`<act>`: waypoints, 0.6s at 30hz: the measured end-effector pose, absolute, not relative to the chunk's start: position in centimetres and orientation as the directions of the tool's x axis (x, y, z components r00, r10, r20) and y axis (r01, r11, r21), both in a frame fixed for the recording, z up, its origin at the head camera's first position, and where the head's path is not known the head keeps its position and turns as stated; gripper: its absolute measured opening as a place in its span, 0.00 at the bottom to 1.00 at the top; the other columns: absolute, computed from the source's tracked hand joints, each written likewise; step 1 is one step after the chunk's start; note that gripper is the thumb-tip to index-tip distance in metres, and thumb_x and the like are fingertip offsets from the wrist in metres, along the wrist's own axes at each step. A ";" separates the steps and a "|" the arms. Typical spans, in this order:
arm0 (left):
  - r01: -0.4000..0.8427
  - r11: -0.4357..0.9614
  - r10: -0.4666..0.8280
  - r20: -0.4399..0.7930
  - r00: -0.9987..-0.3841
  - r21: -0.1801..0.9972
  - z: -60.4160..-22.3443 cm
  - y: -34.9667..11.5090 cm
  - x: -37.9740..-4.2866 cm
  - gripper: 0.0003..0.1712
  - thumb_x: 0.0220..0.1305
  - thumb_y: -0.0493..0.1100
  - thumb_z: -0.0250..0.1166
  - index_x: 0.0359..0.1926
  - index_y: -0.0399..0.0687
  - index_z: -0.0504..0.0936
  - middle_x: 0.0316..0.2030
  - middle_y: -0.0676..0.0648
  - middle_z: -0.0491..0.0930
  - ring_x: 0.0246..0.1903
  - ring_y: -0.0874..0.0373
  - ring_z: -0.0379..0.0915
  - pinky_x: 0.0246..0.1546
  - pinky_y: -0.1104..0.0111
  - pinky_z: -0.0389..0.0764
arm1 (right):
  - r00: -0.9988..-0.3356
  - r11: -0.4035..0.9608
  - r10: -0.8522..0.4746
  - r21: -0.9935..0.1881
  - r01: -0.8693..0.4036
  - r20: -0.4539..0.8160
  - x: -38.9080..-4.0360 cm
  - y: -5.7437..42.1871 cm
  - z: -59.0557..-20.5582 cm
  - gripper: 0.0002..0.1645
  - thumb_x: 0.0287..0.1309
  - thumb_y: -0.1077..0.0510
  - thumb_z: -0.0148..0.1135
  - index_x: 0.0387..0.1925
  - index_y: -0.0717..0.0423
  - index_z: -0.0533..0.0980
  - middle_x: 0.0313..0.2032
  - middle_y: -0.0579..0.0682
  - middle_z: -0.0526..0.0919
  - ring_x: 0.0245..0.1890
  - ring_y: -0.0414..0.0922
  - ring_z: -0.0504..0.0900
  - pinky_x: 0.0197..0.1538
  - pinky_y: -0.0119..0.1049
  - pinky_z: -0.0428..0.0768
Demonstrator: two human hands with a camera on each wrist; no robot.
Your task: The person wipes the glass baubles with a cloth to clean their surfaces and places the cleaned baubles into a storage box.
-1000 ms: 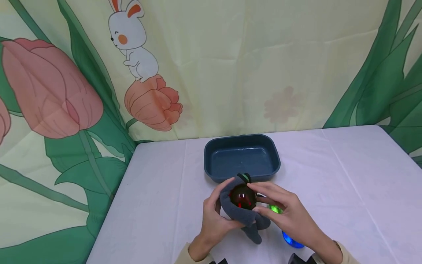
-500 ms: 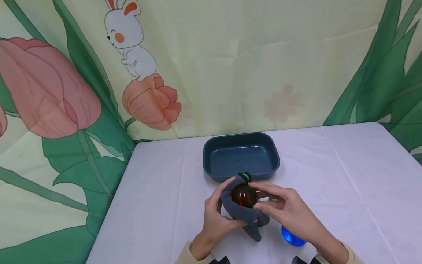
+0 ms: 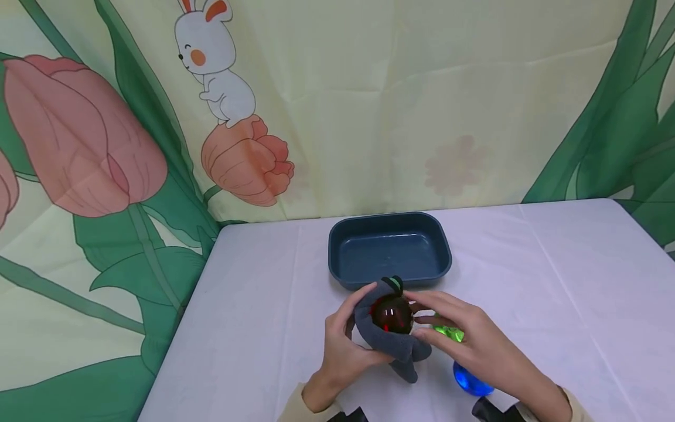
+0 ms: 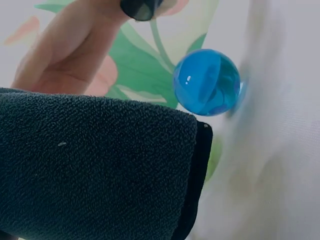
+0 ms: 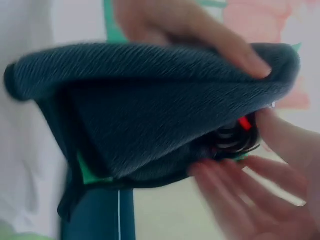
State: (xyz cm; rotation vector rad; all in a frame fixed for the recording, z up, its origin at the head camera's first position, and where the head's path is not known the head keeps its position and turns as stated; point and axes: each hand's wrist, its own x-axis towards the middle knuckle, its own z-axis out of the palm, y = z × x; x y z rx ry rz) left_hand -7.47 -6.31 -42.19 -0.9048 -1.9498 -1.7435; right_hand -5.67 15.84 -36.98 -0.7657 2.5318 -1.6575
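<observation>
My left hand [image 3: 345, 351] grips a folded dark grey terry cloth [image 3: 379, 340] with black trim; its fingertips press the cloth in the right wrist view. Nestled in the fold is a dark red see-through ball [image 3: 392, 313]. My right hand [image 3: 466, 334] has its thumb and fingers around the ball's right side; in the right wrist view they are blurred, and the cloth covers most of the ball [image 5: 235, 140]. Below my right hand lies a blue see-through ball [image 3: 469, 380], seen whole in the left wrist view. A shiny green thing [image 3: 448, 333] shows partly behind my right fingers.
A dark blue rectangular tub [image 3: 390, 258] stands just beyond the hands on the white-covered table [image 3: 253, 328]. Behind the table hangs a curtain [image 3: 369, 117] printed with a rabbit and tulips. Black devices [image 3: 495, 410] sit at both wrists.
My right fingers have shifted slightly rightward along the red ball, and more of the green thing shows. The left hand and cloth stay almost in place.
</observation>
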 end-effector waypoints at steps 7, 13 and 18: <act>0.660 -0.002 0.221 0.644 -0.732 0.751 -42.1 -6.4 -7.6 0.52 0.36 0.28 0.82 0.66 0.35 0.69 0.55 0.35 0.80 0.53 0.48 0.81 0.55 0.58 0.82 | -0.686 0.377 -0.454 -0.576 -0.726 0.568 -5.7 15.6 -37.6 0.27 0.65 0.46 0.61 0.62 0.52 0.76 0.62 0.50 0.76 0.63 0.38 0.74 0.57 0.22 0.76; 0.654 -0.014 0.228 0.640 -0.734 0.756 -42.2 -6.4 -7.5 0.52 0.36 0.28 0.82 0.66 0.35 0.69 0.55 0.34 0.80 0.52 0.48 0.81 0.53 0.59 0.83 | -0.534 0.353 -0.522 -0.402 -0.845 0.665 -5.8 15.2 -37.8 0.26 0.74 0.45 0.48 0.61 0.54 0.78 0.63 0.54 0.75 0.66 0.44 0.70 0.63 0.21 0.71; 0.668 0.002 0.218 0.651 -0.727 0.745 -42.4 -6.2 -7.5 0.50 0.38 0.29 0.82 0.66 0.34 0.69 0.54 0.34 0.80 0.52 0.49 0.81 0.52 0.59 0.84 | -0.530 0.396 -0.534 -0.359 -0.845 0.658 -5.9 15.2 -37.9 0.26 0.75 0.45 0.44 0.62 0.52 0.77 0.63 0.53 0.76 0.64 0.45 0.72 0.64 0.22 0.70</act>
